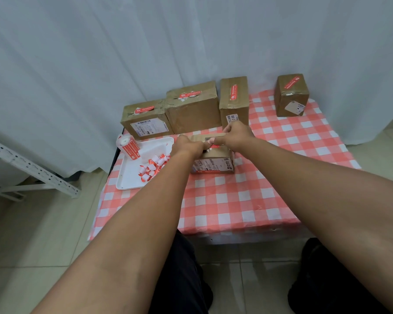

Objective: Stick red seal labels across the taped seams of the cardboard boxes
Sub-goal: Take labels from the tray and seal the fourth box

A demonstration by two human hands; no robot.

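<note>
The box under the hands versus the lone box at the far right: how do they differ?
The box under the hands sits near the table's middle, beside the white tray; the far-right box stands apart at the back corner. The near one's red label is mostly hidden by both hands; the far one's red label lies fully visible on top. Both are brown cardboard with a white shipping label.

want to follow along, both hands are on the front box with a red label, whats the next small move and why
Probably press the red label flat across the top seam of the front box. Both the left hand and right hand pinch it there, and it looks only partly laid down.
</note>
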